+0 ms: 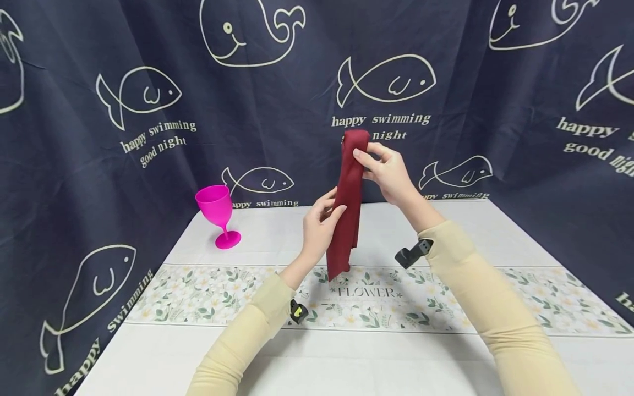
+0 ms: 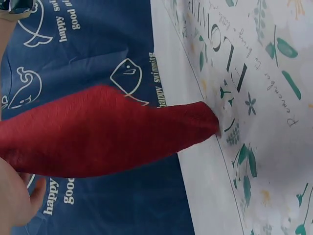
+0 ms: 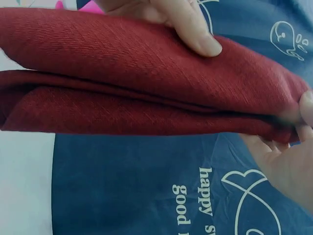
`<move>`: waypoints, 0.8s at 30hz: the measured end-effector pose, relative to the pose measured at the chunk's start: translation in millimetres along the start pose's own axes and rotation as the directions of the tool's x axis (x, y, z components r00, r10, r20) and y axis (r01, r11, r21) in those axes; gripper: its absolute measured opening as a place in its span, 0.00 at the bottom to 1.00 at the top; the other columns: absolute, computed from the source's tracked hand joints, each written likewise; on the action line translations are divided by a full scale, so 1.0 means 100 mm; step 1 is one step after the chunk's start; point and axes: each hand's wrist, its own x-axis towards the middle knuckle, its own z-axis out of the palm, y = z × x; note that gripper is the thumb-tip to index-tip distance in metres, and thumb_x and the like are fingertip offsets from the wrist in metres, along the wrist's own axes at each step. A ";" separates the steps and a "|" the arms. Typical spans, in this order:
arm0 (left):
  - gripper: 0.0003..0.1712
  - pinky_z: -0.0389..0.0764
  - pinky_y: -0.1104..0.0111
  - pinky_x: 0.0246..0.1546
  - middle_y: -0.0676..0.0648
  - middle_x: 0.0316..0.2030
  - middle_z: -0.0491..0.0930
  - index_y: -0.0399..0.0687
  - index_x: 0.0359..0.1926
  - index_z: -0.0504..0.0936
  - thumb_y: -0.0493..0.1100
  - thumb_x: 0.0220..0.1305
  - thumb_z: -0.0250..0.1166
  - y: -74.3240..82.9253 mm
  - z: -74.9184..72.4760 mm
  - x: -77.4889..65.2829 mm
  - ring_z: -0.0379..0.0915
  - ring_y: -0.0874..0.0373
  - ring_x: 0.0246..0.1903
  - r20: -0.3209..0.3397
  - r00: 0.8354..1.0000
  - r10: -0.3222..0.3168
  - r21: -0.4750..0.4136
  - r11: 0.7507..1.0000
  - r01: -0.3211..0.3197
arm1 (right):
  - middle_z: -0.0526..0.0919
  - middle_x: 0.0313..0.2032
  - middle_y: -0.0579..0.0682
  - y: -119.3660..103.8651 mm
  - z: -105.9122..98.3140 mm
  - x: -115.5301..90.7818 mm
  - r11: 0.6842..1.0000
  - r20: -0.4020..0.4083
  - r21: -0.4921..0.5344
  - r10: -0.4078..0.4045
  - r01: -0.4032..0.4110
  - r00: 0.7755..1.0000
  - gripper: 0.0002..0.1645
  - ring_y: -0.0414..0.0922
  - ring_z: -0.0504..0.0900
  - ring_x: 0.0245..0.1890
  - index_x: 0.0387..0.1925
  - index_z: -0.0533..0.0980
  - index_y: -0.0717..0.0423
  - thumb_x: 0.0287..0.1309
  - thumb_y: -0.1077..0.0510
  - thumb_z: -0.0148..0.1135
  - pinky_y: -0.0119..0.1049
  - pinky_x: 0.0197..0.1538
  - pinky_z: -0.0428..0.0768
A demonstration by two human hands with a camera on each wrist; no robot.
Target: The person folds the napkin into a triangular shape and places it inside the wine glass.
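Observation:
A long strip of folded dark red cloth [image 1: 349, 192] hangs upright over the table, its top folded over and its lower end slanting to a point. Near the top, my right hand [image 1: 388, 170] pinches it, thumb in front and fingers behind. Lower down, my left hand [image 1: 319, 225] holds its left edge, with the thumb across the front. In the right wrist view the cloth [image 3: 122, 63] shows layered folds with a long gap between them. The left wrist view shows the cloth's lower part [image 2: 107, 132] narrowing towards the tabletop; most of the left hand is out of that frame.
A bright pink goblet [image 1: 215, 206] stands upright at the back left of the white table [image 1: 277, 231]. A flower-printed band [image 1: 208, 294] crosses the tabletop. Behind and beside the table hangs a dark blue curtain [image 1: 307, 110] with fish drawings.

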 end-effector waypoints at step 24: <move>0.16 0.80 0.69 0.47 0.47 0.50 0.79 0.41 0.44 0.85 0.47 0.61 0.64 -0.32 -0.05 0.17 0.79 0.58 0.46 0.211 0.945 -0.251 0.030 0.968 0.251 | 0.82 0.37 0.47 -0.08 -0.11 0.04 0.977 0.190 0.168 0.101 -0.134 0.977 0.12 0.42 0.80 0.39 0.46 0.78 0.54 0.62 0.62 0.56 0.38 0.46 0.78</move>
